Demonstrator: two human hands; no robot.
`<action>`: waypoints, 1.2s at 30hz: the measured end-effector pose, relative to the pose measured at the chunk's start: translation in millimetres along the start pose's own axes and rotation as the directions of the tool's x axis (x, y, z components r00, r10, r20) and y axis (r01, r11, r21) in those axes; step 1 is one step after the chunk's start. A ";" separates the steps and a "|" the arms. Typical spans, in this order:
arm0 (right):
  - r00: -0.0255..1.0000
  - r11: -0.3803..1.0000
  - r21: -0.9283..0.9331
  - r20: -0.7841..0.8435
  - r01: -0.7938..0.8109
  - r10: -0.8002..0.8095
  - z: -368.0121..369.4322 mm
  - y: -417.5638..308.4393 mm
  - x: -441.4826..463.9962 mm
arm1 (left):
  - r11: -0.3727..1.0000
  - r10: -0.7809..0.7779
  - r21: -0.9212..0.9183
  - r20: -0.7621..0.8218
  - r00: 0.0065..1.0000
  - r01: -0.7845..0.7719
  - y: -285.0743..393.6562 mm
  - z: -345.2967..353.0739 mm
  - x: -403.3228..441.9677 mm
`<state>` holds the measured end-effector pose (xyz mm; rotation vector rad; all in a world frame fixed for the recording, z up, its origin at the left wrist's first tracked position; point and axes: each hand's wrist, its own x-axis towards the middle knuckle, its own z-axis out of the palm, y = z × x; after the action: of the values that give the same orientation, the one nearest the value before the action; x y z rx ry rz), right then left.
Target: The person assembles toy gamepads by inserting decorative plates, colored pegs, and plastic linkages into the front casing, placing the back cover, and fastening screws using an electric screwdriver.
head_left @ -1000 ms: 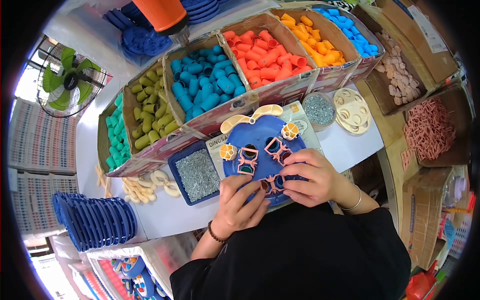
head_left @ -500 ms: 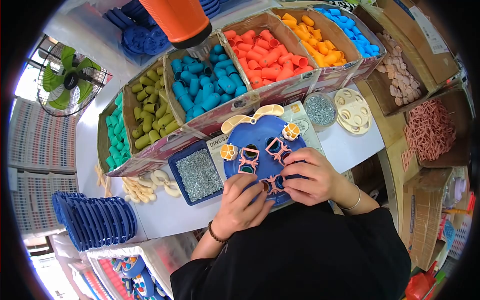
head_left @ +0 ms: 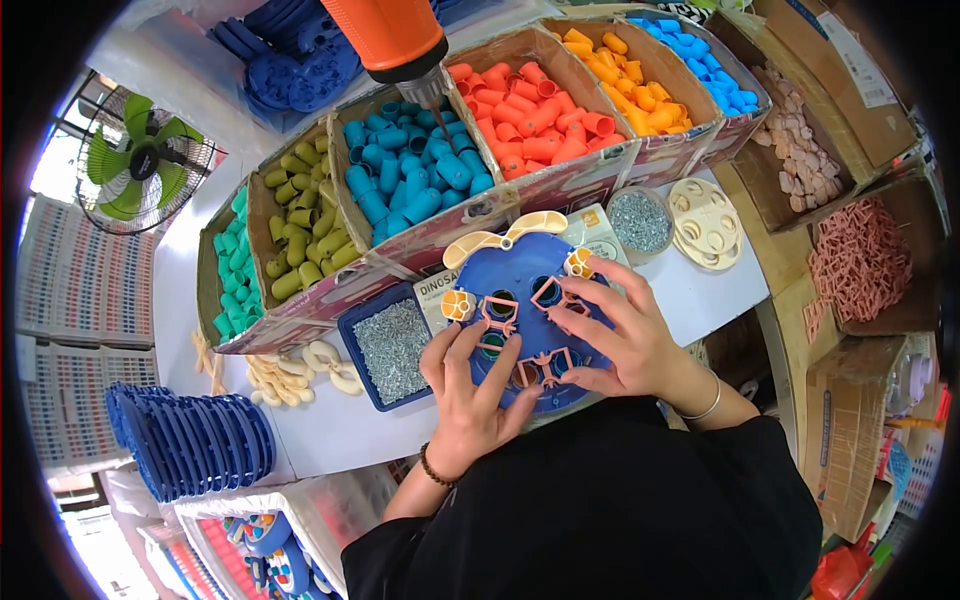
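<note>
A blue plastic base (head_left: 520,268) lies in front of me, topped by a cream wavy piece (head_left: 506,236) and flanked by two orange-and-cream knobs (head_left: 458,305). Three pink plastic brackets (head_left: 501,313) sit on it around dark round openings. My left hand (head_left: 468,385) has its fingers spread over the left bracket and the base's lower left side. My right hand (head_left: 640,335) is spread too, fingers reaching the right-hand bracket (head_left: 565,302) and thumb near the lower bracket (head_left: 553,364). Neither hand visibly grips a loose part.
Overhead hangs an orange power screwdriver (head_left: 385,40), its bit pointing down. Partitioned cardboard bins of coloured caps (head_left: 415,170) line the back. A blue tray of screws (head_left: 390,350), a round tub of screws (head_left: 640,220) and cream discs (head_left: 706,223) flank the base. Blue parts (head_left: 190,440) are stacked left.
Both hands have shifted from the lower bracket: the left leftward with fingers opening, the right upward toward the right-hand bracket. The hanging screwdriver has swung right and slightly down.
</note>
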<state>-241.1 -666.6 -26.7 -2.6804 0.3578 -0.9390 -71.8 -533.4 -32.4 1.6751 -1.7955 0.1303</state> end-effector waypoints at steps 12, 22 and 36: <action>1.000 1.000 -0.010 0.018 -0.010 0.011 1.4 0.5 -1.6 | 0.999 -0.033 0.038 -0.004 0.999 0.033 0.9 2.6 1.0; 0.998 0.994 0.095 0.023 -0.055 0.053 3.3 2.2 -3.5 | 0.998 -0.051 -0.049 -0.065 0.997 0.047 -5.0 8.7 -3.6; 0.976 0.987 0.149 -0.218 0.065 -0.031 7.5 7.4 -11.6 | -0.306 0.066 0.565 -0.790 0.609 0.766 -179.7 -257.6 -78.9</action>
<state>-246.2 -668.5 -41.5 -2.4636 0.2534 -1.2234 191.3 -368.6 59.9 2.6475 -0.0207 1.9926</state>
